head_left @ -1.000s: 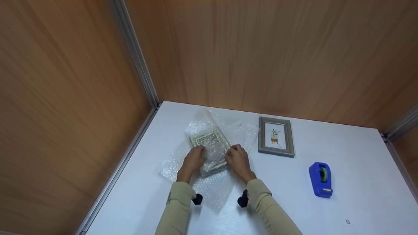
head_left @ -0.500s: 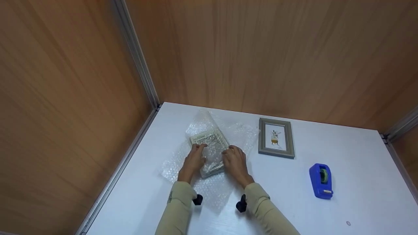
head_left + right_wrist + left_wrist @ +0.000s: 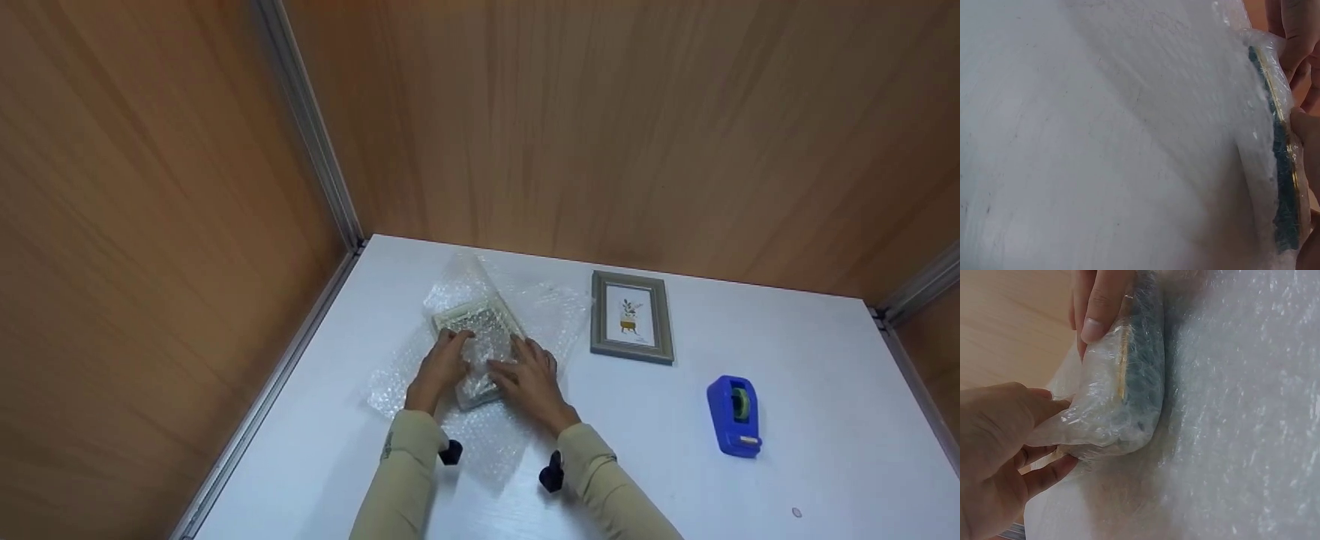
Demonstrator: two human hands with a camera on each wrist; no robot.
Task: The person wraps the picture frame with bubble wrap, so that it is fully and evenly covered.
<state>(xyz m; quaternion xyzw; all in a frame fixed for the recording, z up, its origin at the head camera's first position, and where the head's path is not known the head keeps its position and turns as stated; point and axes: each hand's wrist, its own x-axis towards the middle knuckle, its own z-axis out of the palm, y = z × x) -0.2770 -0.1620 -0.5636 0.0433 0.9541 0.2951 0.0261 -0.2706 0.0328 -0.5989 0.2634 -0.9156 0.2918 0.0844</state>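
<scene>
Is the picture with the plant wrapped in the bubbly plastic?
No, the grey picture frame lies bare on the white table beside the bubble wrap.

1. Bubble wrap (image 3: 487, 446): clear to milky white, dotted all over with glinting bubbles.
2. Wrapped frame (image 3: 452, 314): pale cream around its face, dark teal along the side, edged by a thin gold line (the right wrist view shows the gold best).
3. Bare picture frame (image 3: 661, 319): grey-brown, around a white print (image 3: 630, 318) with green leaves above a yellow-brown base.
4. Tape dispenser (image 3: 724, 420): strong blue; its tape roll (image 3: 741, 403), green.
5. Bench (image 3: 322, 420): white.
6. Back wall (image 3: 615, 135): warm brown, streaked with wood grain; metal strip (image 3: 319, 135), silver-grey.
7. Sleeves (image 3: 401, 472): khaki; wrist mounts (image 3: 451, 452), black.
</scene>
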